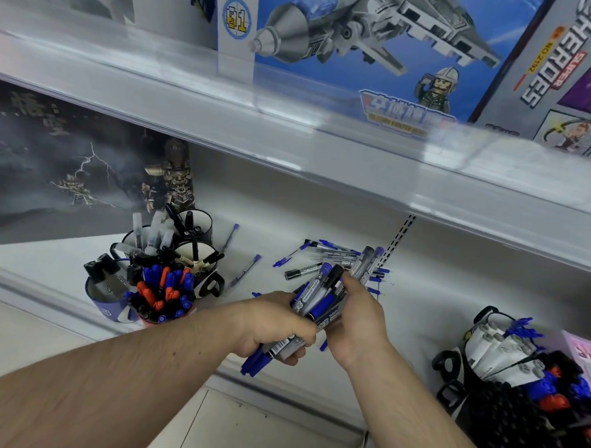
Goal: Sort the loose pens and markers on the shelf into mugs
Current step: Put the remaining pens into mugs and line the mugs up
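markers (pixel 321 295) gripped by both hands | mugs (pixel 154 285) left | loose pens (pixel 337 251) behind

Upper shelf: blue toy box (pixel 381 57) with a grey brick-built jet and a pilot minifigure; grey "Super Heroes" box (pixel 565 80) just right of it, tilted. Lower shelf, back left: dark box (pixel 50 163) printed with lightning and armoured figures. Pink package (pixel 588 355) cut off at right edge.
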A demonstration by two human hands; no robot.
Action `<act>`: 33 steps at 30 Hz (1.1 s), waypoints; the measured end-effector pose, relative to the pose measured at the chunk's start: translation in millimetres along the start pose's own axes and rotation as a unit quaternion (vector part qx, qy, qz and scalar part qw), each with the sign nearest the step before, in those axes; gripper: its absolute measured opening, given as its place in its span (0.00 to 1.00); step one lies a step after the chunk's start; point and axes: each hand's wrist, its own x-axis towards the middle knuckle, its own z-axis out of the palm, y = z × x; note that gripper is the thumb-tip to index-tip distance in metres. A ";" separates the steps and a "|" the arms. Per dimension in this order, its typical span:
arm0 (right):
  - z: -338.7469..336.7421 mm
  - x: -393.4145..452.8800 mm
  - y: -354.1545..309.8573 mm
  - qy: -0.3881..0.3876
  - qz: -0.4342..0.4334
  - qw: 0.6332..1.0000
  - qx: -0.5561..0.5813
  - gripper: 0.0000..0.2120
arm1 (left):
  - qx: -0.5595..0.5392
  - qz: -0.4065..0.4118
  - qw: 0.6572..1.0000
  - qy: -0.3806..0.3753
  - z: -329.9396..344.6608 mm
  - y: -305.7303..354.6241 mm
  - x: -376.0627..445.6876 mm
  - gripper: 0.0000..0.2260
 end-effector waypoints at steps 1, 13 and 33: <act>-0.7 0.9 -0.2 0.005 0.002 1.000 -0.003 0.12 | 0.000 0.001 1.000 -0.001 -0.5 0.2 -0.1 0.08; -8.5 5.2 -30.5 0.020 0.019 0.999 -0.035 0.10 | 0.042 -0.012 0.999 0.000 -6.5 4.0 -7.8 0.07; 6.4 -66.6 2.9 -0.140 0.069 0.974 -0.166 0.10 | -0.256 0.142 0.941 0.168 -31.5 16.2 -29.7 0.09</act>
